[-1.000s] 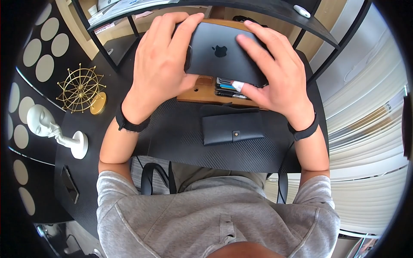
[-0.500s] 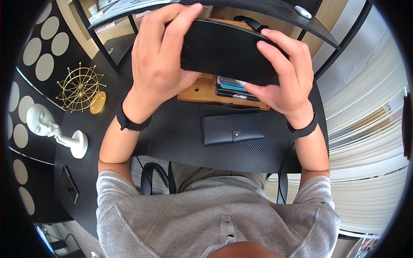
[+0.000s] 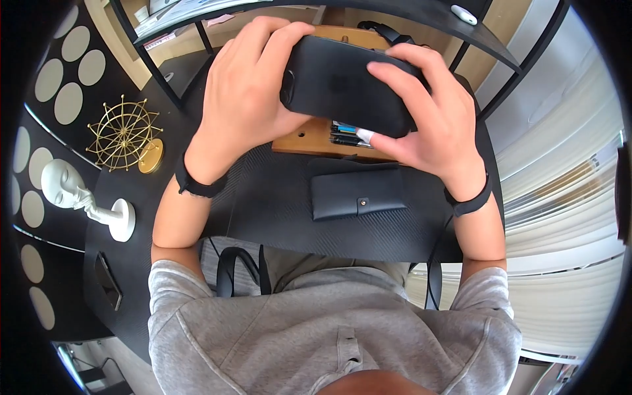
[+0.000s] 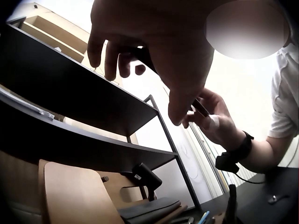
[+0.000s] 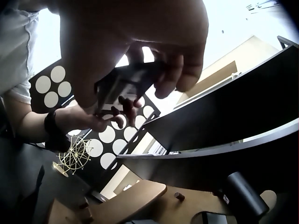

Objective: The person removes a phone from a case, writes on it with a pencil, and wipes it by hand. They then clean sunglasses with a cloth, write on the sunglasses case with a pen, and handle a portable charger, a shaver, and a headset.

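In the head view a black phone (image 3: 339, 79) is held up sideways over the desk, between both hands. Its dark back faces the camera, with a faint logo and a lens edge showing at its left end. The left hand (image 3: 243, 105) grips that end, fingers along the top edge and thumb underneath. At the other end the right hand (image 3: 438, 122) holds it, fingertips on the back and upper edge, a white wrap (image 3: 364, 135) round its thumb. Nearer the body, a dark snap-closed leather case (image 3: 359, 194) lies on the desk.
A wooden organizer (image 3: 309, 146) with pens stands behind the phone, beneath a black shelf (image 3: 395, 13). To the left are a gold wheel ornament (image 3: 124, 131), a white face sculpture (image 3: 62, 184) and another phone (image 3: 107, 280). White blinds (image 3: 559, 263) hang at right.
The phone has been tilted back and forth: its bright, logo-bearing back went dark, and the logo now shows only faintly. Both hands have kept their hold, shifting slightly. The leather case has not moved.
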`<state>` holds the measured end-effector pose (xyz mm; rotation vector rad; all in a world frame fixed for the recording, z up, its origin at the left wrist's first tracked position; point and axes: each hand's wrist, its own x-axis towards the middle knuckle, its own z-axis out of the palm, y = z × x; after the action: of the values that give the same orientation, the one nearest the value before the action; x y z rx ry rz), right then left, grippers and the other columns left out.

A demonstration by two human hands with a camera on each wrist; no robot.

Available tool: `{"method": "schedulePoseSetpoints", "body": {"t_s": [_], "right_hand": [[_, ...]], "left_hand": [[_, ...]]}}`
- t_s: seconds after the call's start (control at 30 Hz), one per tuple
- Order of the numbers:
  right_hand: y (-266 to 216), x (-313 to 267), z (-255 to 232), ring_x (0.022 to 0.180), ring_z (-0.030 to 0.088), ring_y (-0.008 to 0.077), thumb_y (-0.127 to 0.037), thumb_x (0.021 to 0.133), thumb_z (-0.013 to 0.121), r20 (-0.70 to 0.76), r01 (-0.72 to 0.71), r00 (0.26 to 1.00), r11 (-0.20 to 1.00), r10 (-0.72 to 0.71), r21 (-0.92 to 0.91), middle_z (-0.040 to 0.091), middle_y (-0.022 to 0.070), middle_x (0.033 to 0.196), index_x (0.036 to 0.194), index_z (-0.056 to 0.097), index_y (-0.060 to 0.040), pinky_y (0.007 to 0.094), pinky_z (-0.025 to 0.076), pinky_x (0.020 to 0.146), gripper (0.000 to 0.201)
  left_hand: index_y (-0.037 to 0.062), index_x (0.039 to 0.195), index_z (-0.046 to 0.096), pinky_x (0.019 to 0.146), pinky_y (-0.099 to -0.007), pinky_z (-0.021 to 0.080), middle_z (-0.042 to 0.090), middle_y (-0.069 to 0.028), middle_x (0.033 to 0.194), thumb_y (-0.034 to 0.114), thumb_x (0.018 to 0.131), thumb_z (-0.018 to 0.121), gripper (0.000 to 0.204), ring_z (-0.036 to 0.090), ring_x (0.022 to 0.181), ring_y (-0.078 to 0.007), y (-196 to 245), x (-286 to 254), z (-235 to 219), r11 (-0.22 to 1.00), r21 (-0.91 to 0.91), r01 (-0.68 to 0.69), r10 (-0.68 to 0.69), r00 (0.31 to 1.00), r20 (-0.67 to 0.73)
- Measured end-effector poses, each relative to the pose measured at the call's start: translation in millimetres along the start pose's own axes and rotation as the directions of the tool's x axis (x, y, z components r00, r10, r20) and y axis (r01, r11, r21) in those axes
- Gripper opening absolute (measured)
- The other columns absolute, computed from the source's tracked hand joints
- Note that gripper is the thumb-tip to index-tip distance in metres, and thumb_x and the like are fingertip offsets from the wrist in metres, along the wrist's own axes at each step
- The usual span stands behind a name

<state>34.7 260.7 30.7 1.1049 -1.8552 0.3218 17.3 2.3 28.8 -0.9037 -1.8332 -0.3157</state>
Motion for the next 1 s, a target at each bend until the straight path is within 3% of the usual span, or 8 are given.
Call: {"method": "schedulePoseSetpoints", "body": {"t_s": [0.07, 0.1, 0.17, 0.33, 0.53, 0.8, 0.87, 1.0], "right_hand": [[0.1, -2.3, -3.4, 0.095, 0.068, 0.033, -0.027, 0.055, 0.093, 0.155, -0.079, 0.986, 0.995, 0.067, 0.068, 0.066, 0.0119, 0.113, 0.126, 0.067, -0.0079, 0.0405, 0.056, 0.078, 0.078], [4.8, -5.6, -4.6, 0.095, 0.068, 0.0336, -0.03, 0.058, 0.092, 0.229, -0.101, 0.971, 0.989, 0.074, 0.112, 0.066, 0.0119, 0.112, 0.127, 0.066, -0.0073, 0.0412, 0.056, 0.079, 0.077], [14.6, -9.2, -11.4, 0.096, 0.068, 0.0359, -0.032, 0.071, 0.087, 0.407, -0.213, 0.907, 0.952, 0.109, 0.221, 0.068, 0.0138, 0.107, 0.123, 0.067, -0.0041, 0.0441, 0.056, 0.081, 0.062], [35.7, -17.7, -11.2, 0.09, 0.068, 0.0359, -0.017, 0.081, 0.077, 0.491, -0.289, 0.842, 0.955, 0.224, 0.06, 0.069, 0.0152, 0.096, 0.107, 0.072, -0.0031, 0.0436, 0.056, 0.078, 0.03], [42.2, -36.3, 6.9, 0.086, 0.07, 0.0352, -0.007, 0.075, 0.077, 0.727, -0.368, 0.579, 0.914, 0.368, -0.17, 0.073, 0.0161, 0.085, 0.093, 0.078, -0.002, 0.0428, 0.057, 0.075, 0.019], [50.7, -59.4, 45.5, 0.085, 0.071, 0.0354, -0.001, 0.069, 0.08, 0.764, -0.247, 0.522, 0.925, 0.379, -0.29, 0.073, 0.0154, 0.082, 0.087, 0.079, -0.0054, 0.0429, 0.059, 0.073, 0.018], [50.0, -62.2, 50.9, 0.084, 0.071, 0.0353, 0.001, 0.068, 0.079, 0.762, -0.267, 0.509, 0.915, 0.4, -0.302, 0.072, 0.015, 0.081, 0.085, 0.079, -0.0056, 0.0429, 0.059, 0.072, 0.018], [46.8, -65.3, 54.8, 0.083, 0.071, 0.0352, 0.002, 0.067, 0.078, 0.716, -0.213, 0.592, 0.929, 0.369, -0.303, 0.072, 0.015, 0.08, 0.084, 0.078, -0.0063, 0.0433, 0.058, 0.071, 0.019]], "left_hand": [[0.0084, 0.118, 0.063, 0.075, -0.0404, 0.053, 0.062, -0.0086, 0.103, 0.02, 0.056, 0.093, 0.07, 0.066, 0.091, -0.0308, 1.2, 0.3, -4.6, 0.997, -0.054, 0.047, -0.038, 0.986, 0.161], [0.0045, 0.12, 0.062, 0.083, -0.0419, 0.055, 0.063, -0.0135, 0.109, 0.016, 0.054, 0.091, 0.073, 0.066, 0.099, -0.0372, 2.8, -1.6, -8.8, 0.987, -0.072, 0.142, -0.112, 0.94, 0.323], [0.0054, 0.118, 0.062, 0.081, -0.043, 0.054, 0.063, -0.0136, 0.106, 0.018, 0.052, 0.092, 0.073, 0.066, 0.097, -0.0377, 3.9, -4.2, -9.9, 0.991, -0.089, 0.097, -0.04, 0.866, 0.498], [0.0073, 0.116, 0.065, 0.077, -0.0444, 0.054, 0.063, -0.012, 0.104, 0.023, 0.05, 0.095, 0.074, 0.066, 0.094, -0.037, 10.7, -17.0, 7.3, 0.957, -0.258, 0.132, 0.114, 0.648, 0.753], [0.0035, 0.119, 0.065, 0.081, -0.0436, 0.055, 0.065, -0.0128, 0.107, 0.032, 0.05, 0.097, 0.081, 0.068, 0.097, -0.0363, 25.6, -24.9, 23.0, 0.95, -0.244, 0.194, 0.098, 0.558, 0.824], [-0.0009, 0.12, 0.06, 0.087, -0.046, 0.053, 0.062, -0.0163, 0.113, 0.032, 0.049, 0.098, 0.087, 0.065, 0.103, -0.04, 18.9, -30.9, 28.6, 0.956, -0.19, 0.224, 0.088, 0.398, 0.913], [-0.0007, 0.12, 0.06, 0.087, -0.0461, 0.053, 0.062, -0.0165, 0.113, 0.031, 0.05, 0.098, 0.086, 0.065, 0.103, -0.04, 17.3, -33.7, 30.6, 0.956, -0.198, 0.217, 0.097, 0.401, 0.911], [-0.0011, 0.118, 0.06, 0.086, -0.0459, 0.053, 0.063, -0.0165, 0.111, 0.029, 0.05, 0.097, 0.083, 0.065, 0.101, -0.0401, 14.8, -35.5, 32.9, 0.956, -0.224, 0.191, 0.123, 0.43, 0.894]]}}
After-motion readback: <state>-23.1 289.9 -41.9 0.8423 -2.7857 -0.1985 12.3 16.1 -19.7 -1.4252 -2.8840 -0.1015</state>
